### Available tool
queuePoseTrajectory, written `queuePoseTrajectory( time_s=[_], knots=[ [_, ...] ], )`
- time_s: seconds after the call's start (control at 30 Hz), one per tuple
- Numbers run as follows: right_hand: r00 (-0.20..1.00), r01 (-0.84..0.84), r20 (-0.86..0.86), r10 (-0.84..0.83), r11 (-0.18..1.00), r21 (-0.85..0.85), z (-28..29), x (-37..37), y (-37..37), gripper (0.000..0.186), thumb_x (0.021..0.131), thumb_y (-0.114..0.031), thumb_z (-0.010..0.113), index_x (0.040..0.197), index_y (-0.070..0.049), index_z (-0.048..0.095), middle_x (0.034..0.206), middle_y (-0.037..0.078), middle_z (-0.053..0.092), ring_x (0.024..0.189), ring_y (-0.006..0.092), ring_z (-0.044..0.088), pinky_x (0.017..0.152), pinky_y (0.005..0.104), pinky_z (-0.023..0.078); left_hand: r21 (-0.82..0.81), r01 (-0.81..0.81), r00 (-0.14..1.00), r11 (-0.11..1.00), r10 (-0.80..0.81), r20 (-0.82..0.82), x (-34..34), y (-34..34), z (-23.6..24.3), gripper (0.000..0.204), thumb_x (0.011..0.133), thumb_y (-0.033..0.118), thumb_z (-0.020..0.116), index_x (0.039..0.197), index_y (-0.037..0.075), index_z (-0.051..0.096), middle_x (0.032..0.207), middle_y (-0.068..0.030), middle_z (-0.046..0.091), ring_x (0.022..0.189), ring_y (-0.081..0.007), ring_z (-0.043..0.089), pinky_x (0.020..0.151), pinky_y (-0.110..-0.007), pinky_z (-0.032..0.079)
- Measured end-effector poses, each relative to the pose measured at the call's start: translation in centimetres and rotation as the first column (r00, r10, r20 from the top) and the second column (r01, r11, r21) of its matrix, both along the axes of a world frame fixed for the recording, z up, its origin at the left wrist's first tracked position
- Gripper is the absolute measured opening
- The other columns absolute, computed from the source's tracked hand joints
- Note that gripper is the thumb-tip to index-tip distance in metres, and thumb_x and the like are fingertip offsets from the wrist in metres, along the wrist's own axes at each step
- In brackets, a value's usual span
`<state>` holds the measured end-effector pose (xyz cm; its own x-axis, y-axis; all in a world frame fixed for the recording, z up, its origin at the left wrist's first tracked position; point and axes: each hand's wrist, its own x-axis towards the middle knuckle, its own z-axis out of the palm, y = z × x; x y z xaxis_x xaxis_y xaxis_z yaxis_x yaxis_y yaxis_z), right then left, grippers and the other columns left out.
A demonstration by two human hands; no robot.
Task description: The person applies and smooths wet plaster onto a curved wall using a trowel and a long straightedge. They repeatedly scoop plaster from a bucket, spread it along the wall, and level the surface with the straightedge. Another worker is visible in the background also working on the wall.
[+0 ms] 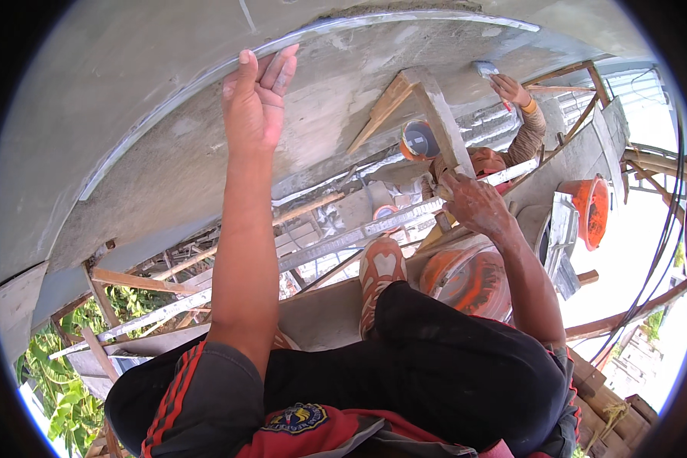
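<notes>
My left hand is raised to the grey plastered surface, palm toward me and fingers apart. Its thumb and fingertips rest at a long, thin pale strip that curves along the plaster edge. My right hand is closed around the lower end of a wooden beam, which leans up to the grey surface and is joined to a shorter slanted board. Past the beam, a co-worker's hand holds a wide flat tool against the plaster.
An orange bucket stands at the right, and a mortar-smeared orange tub sits beside my knee. Another bucket is near the co-worker. A long mortar-splashed bar crosses below my arms. Dark cables hang at the right; a lower level shows through gaps.
</notes>
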<state>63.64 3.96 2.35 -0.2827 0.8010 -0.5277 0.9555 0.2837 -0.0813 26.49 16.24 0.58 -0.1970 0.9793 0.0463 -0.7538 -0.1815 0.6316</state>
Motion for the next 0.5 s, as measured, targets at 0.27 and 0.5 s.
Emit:
queuePoseTrajectory(
  time_s=[0.27, 0.5],
  knots=[
    [0.934, 0.248, -0.2, -0.295, 0.941, -0.228, 0.6, 2.4, 0.6, 0.052, 0.1, -0.043, 0.06, 0.131, -0.002, 0.061, 0.114, 0.025, 0.07, 0.108, 0.0388, 0.068, 0.096, 0.0471, 0.052, 0.029, 0.005, 0.999, 1.0, -0.004, -0.039, 0.4, 0.0, -0.1, 0.045, 0.106, 0.028, 0.063, 0.127, -0.01, 0.053, 0.132, -0.0314, 0.064, 0.128, -0.0386, 0.064, 0.108, -0.039, 0.058],
    [0.795, 0.372, -0.218, -0.566, 0.739, -0.562, 4.2, -1.8, 0.8, 0.045, 0.102, -0.043, 0.056, 0.119, -0.003, 0.063, 0.071, 0.007, 0.06, 0.059, 0.0174, 0.062, 0.063, 0.0352, 0.05, 0.02, 0.014, 1.0, 1.0, -0.014, 0.003, 0.0, 0.2, -0.2, 0.045, 0.104, 0.027, 0.067, 0.126, -0.009, 0.053, 0.131, -0.031, 0.064, 0.127, -0.0399, 0.064, 0.106, -0.04, 0.059]
  ],
)
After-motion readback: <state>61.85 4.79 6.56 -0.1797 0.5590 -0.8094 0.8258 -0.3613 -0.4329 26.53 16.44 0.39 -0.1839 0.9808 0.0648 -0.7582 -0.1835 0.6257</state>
